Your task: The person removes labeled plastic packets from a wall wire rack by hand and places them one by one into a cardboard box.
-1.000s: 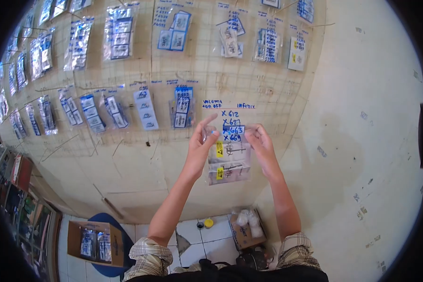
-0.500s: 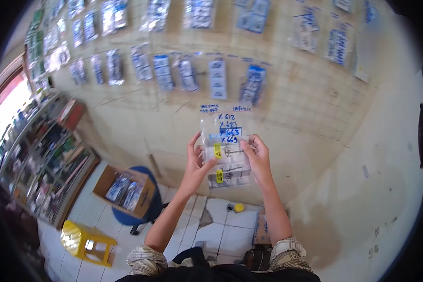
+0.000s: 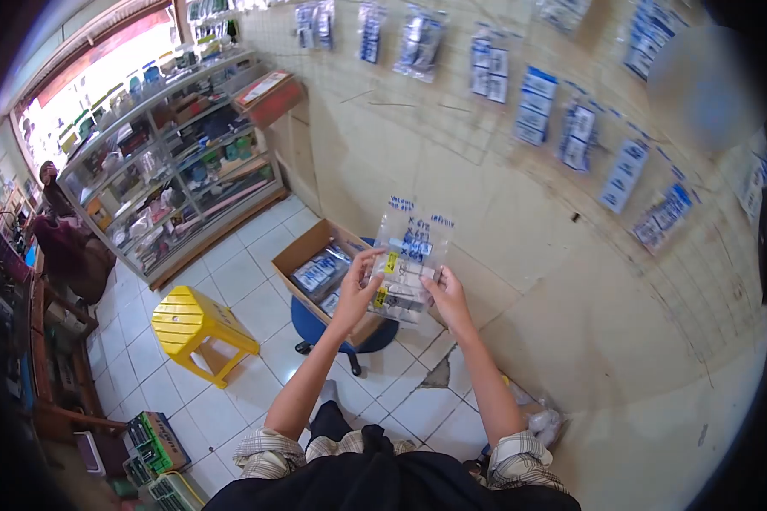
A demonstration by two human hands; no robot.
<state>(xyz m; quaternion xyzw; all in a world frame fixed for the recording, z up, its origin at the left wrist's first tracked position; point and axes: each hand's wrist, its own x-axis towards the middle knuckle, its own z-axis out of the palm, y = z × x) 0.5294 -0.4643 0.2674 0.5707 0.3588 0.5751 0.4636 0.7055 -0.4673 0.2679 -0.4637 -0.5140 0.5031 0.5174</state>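
In front of me I hold up a clear plastic bag [image 3: 414,230] with blue handwriting near its top. Inside show small printed packets with yellow labels. My left hand [image 3: 358,288] grips the bag's left side, thumb on the front. On its right side, my right hand [image 3: 449,300] pinches the edge, thumb also in front. Behind the bag and my left hand, a cardboard box [image 3: 283,271] sits on a blue chair [image 3: 373,339]. Several similar packets [image 3: 320,271] lie in the box, partly hidden by my left hand and forearm.
A yellow plastic stool [image 3: 183,324] stands on the tiled floor, left of the chair. Beyond it is a glass display case [image 3: 166,162] full of goods. More bagged packets [image 3: 533,106] hang along the wall grid. Another person [image 3: 72,243] is at the far left.
My view has turned left, bringing the display case, stool and cardboard box closer to the middle. Both hands still hold the bag, which now appears beside the box.
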